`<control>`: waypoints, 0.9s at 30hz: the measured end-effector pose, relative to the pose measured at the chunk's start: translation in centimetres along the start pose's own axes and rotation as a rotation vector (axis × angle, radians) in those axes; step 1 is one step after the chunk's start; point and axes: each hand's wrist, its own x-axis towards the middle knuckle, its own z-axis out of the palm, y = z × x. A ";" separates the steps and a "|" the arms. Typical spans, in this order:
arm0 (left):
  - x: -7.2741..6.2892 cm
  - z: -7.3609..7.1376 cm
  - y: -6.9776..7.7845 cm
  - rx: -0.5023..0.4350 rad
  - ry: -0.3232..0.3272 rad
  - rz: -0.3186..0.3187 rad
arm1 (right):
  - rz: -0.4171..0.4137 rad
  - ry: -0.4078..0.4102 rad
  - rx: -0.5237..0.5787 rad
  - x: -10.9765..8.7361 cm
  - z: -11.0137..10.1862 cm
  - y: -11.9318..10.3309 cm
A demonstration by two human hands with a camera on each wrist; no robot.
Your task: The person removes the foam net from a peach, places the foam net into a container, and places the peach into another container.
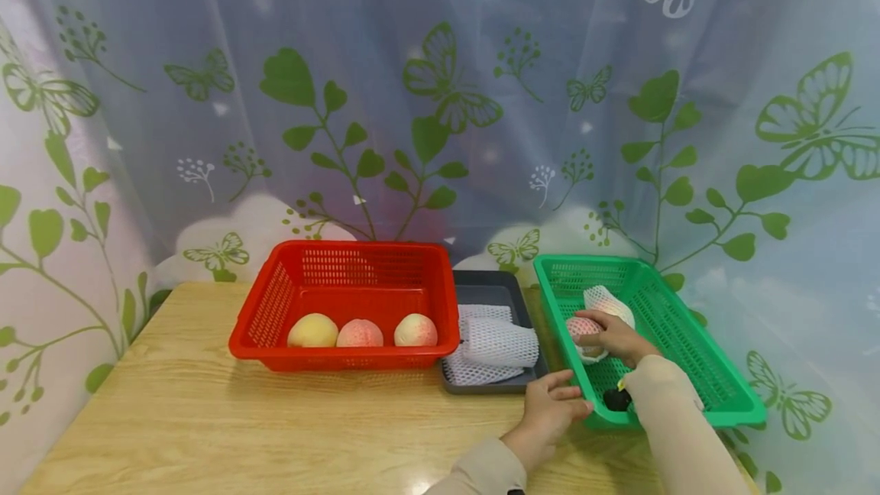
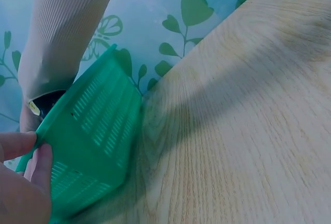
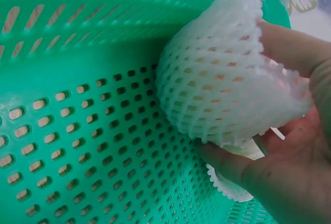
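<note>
Inside the green basket [image 1: 694, 373], my right hand [image 1: 617, 338] holds a pinkish peach in a white foam net [image 1: 583, 327]. The right wrist view shows my thumb and fingers around this netted peach [image 3: 207, 74], close over the perforated floor. A second foam-netted fruit [image 1: 608, 304] lies beside it toward the back. At the basket's near left corner is my left hand [image 1: 550, 411]. In the left wrist view, its thumb and fingers [image 2: 44, 164] pinch the rim of the green basket [image 2: 98, 120].
A red basket [image 1: 371, 360] at the left holds a yellow peach [image 1: 312, 331], a pink peach [image 1: 360, 333] and a pale peach [image 1: 415, 330]. Between the baskets, a dark grey tray [image 1: 484, 281] carries several white foam nets [image 1: 498, 342]. A patterned curtain [image 1: 536, 136] hangs behind the wooden table [image 1: 275, 434].
</note>
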 end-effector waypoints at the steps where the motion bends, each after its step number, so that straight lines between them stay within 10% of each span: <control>1: 0.0 0.0 -0.1 -0.002 0.003 -0.002 | -0.002 0.000 0.002 0.0 0.1 0.1; 27: 0.5 0.0 0.2 -0.014 -0.006 -0.075 | 0.069 0.022 0.005 0.1 0.2 0.5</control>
